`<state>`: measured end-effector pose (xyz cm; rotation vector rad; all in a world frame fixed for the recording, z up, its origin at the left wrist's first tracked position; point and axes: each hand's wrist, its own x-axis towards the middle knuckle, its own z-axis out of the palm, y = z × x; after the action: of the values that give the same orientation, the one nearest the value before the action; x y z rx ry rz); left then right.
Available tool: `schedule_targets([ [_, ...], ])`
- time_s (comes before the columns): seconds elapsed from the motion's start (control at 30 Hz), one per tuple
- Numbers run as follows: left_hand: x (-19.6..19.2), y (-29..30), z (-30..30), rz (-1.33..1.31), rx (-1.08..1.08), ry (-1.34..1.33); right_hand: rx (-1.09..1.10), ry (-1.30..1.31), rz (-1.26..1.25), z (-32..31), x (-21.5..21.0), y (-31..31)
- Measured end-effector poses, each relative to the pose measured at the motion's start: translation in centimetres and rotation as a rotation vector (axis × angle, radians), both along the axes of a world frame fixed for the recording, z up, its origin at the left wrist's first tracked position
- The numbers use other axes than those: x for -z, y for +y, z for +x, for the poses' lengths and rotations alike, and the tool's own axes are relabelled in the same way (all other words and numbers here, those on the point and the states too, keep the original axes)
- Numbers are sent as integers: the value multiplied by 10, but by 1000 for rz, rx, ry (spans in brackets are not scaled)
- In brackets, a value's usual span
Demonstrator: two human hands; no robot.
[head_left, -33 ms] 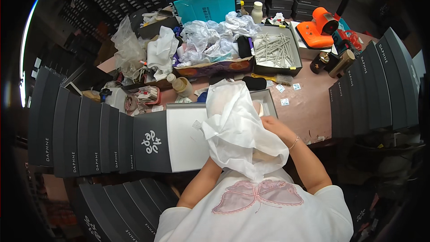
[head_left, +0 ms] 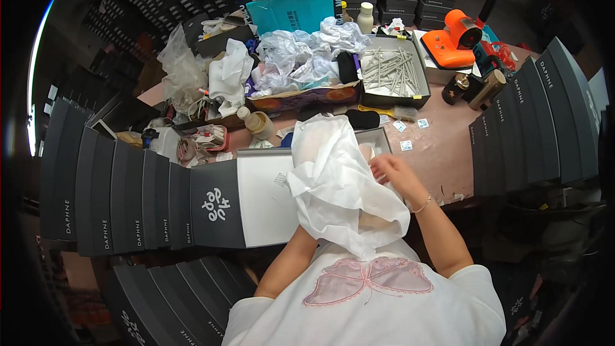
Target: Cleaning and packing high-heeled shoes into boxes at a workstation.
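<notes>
A large sheet of white tissue paper (head_left: 333, 186) stands crumpled in front of me, over the near part of an open shoe box (head_left: 381, 139). Something pale and rounded, perhaps a shoe, shows beside the paper inside the box (head_left: 366, 152). My right hand (head_left: 392, 172) is at the paper's right edge by the box, fingers bent loosely and slightly apart, with nothing visible in them. From the lower left my left forearm (head_left: 289, 261) reaches under the paper, which hides my left hand. The box's white-lined lid (head_left: 266, 198) lies folded out to the left.
Dark shoe boxes stand in rows at left (head_left: 134, 198) and right (head_left: 544, 115). Behind are a carton of crumpled paper (head_left: 301, 99), a tray of white sticks (head_left: 392, 74), a brush (head_left: 403, 113), a bottle (head_left: 256, 123) and an orange device (head_left: 451, 41).
My right hand has shifted slightly away from me along the paper's edge, and its fingers show more. The tissue paper has moved a little to the left.
</notes>
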<state>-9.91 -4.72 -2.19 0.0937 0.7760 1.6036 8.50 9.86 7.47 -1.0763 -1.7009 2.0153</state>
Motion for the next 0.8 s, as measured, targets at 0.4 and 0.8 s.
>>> schedule_targets([
  [0.4, -60, 1, -1, 240, -75, -308, -100, -120, 647, 5, -27, -53],
  [0.8, -125, -14, -51, 107, -443, 165, -163, 42, 572, 26, -57, -37],
])
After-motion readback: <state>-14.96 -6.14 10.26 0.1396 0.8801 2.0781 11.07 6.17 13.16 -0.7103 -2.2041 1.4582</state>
